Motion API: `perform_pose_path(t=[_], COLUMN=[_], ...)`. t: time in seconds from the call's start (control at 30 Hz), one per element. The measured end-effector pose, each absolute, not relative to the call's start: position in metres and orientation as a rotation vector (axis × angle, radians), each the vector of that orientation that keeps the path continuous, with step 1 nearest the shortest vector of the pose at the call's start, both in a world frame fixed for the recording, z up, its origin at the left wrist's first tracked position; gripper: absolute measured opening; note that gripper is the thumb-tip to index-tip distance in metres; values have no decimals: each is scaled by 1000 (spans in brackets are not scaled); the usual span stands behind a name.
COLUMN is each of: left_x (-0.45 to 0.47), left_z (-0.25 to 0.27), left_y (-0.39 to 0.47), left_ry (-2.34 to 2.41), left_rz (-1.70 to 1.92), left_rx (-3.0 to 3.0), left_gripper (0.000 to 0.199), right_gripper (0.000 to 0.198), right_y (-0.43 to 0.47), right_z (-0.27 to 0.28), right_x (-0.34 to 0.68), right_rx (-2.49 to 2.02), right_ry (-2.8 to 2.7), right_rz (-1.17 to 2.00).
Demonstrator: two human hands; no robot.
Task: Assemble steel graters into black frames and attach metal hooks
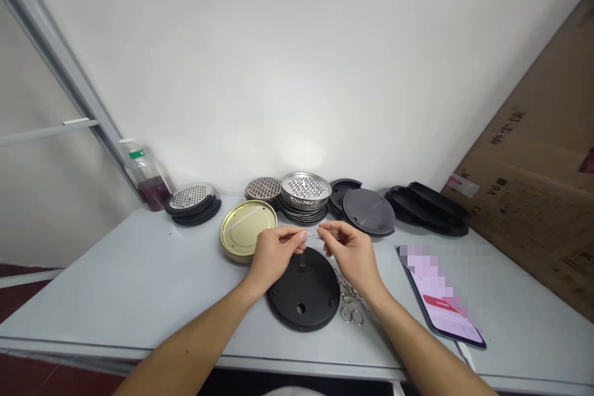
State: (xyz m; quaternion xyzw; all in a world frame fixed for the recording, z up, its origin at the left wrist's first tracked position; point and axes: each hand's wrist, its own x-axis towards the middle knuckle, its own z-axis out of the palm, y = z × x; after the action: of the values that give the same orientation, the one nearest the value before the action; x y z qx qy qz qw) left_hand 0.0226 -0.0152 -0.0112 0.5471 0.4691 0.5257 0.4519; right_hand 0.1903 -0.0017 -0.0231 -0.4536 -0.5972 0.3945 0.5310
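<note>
Currently | small silver wire clip [314, 236] is pinched between left hand [273, 253] and right hand [351, 252], both closed | held above round black plastic disc [304, 289] for alignment

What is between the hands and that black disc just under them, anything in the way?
Nothing visible. Both the left hand and the right hand pinch a small wire clip in the air just above the black disc. The disc's top is bare; loose rings lie beside it, to its right.
</note>
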Motion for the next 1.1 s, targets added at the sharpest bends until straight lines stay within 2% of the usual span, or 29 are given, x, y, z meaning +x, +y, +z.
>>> perform_pose_path(t=[0.13, 0.27, 0.33, 0.43, 0.5, 0.73, 0.83, 1.1], left_x=[32, 40, 42, 42, 42, 34, 31, 27], left_z=[-19, -25, -26, -24, -24, -24, -21, -20], left_y=[-17, -18, -18, -19, -19, -13, -13, -14], left_ry=[1051, 894, 885, 854, 813, 661, 714, 811], left_rz=[1269, 1267, 1293, 1329, 1308, 1108, 1085, 1093], left_rx=[1301, 1014, 909, 869, 860, 629, 716, 941], left_gripper=[26, 31, 31, 28, 24, 24, 32, 32], right_gripper=[18, 26, 26, 29, 29, 14, 16, 23], right_y=[-11, -15, -12, -6, -4, -8, -7, -2], right_z=[-22, -17, -14, -13, -14, -12, -12, -20], right_x=[189, 193, 197, 201, 201, 202, 203, 205], right_rx=[-920, -838, -927, -1012, -1007, -904, -854, -791], right_ry=[-1718, -1711, -1618, -1631, -1630, -1850, -1919, -1951], right_rz=[471, 285, 363, 809, 983, 514, 506, 399])
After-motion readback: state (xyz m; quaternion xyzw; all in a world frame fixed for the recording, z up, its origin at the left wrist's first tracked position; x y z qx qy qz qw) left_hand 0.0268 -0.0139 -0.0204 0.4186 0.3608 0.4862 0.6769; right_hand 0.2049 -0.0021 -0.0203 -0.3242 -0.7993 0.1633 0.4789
